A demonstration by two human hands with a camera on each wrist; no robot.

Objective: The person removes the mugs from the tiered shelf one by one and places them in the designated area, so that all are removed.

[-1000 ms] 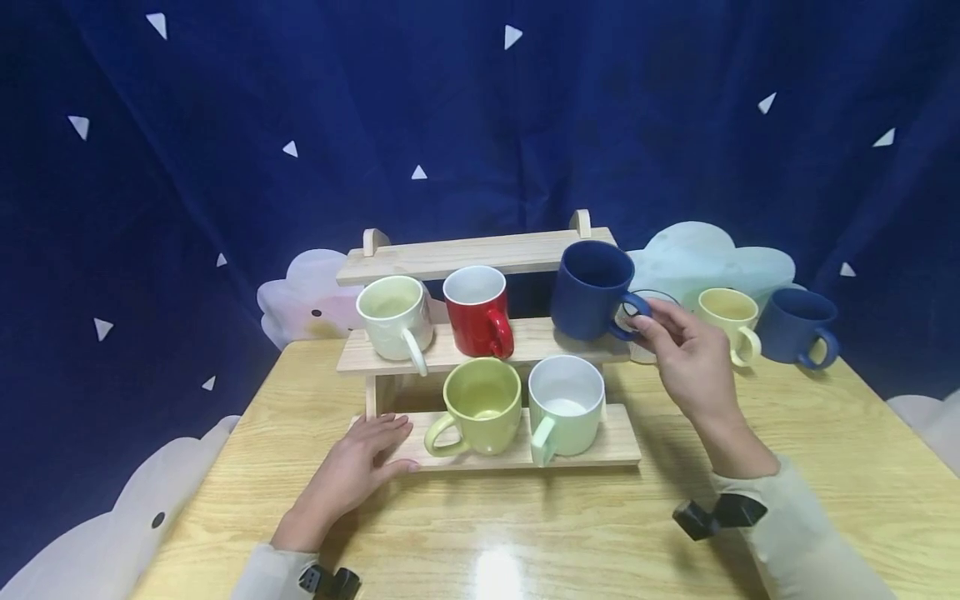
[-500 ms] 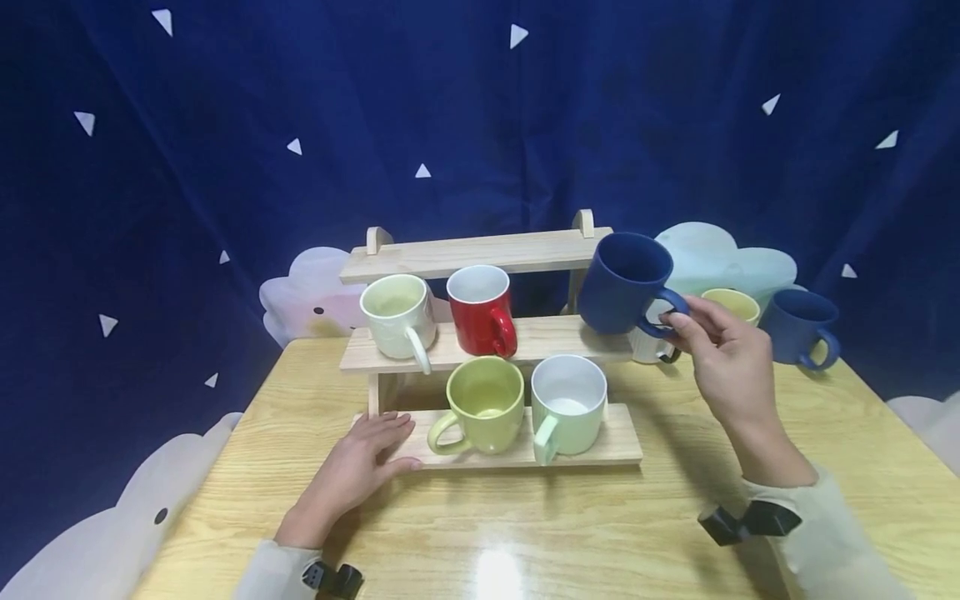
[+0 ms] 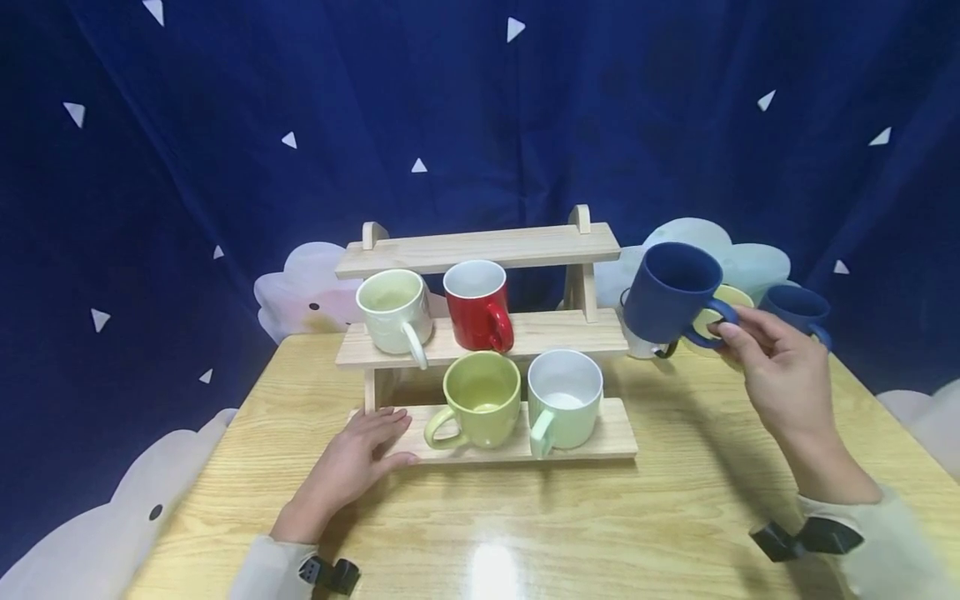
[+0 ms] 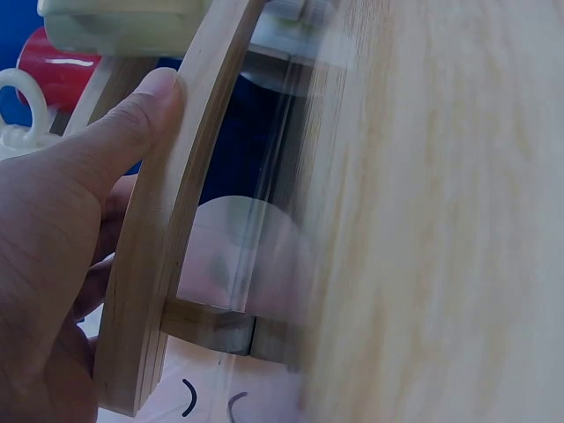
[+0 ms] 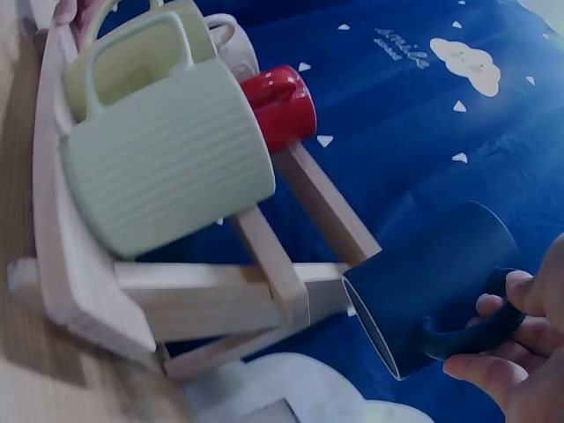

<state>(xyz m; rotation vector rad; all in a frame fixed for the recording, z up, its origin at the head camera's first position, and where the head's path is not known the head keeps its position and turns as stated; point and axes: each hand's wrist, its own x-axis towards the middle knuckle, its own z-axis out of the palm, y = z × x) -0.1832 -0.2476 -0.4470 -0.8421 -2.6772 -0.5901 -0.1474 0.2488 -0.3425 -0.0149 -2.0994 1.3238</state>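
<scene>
My right hand (image 3: 791, 387) pinches the handle of a matte dark blue mug (image 3: 663, 296) between thumb and fingers. This mug hangs in the air, slightly tilted, beside the right end of a three-tier wooden rack (image 3: 562, 332). In the right wrist view the blue mug (image 5: 423, 286) has its handle in my fingers. My left hand (image 3: 356, 458) rests on the rack's bottom tier at its left end, fingers on top and thumb at the front edge. On that tier stand an olive-yellow mug (image 3: 487, 404) and a ribbed mint mug (image 3: 576, 412). The middle tier bears a cream mug (image 3: 392, 321) and a red mug (image 3: 472, 312).
Behind the held mug, a white mug (image 3: 639, 346) with a dark handle stands on the table (image 3: 600, 525), partly hidden. A yellow mug (image 3: 733, 295) and a second blue mug (image 3: 795, 307) are farther right, also partly covered. A blue curtain (image 3: 465, 100) hangs behind.
My right hand has lifted the blue mug off the right end of the middle tier and carried it to the right, past the rack. The left hand stays on the bottom tier.
</scene>
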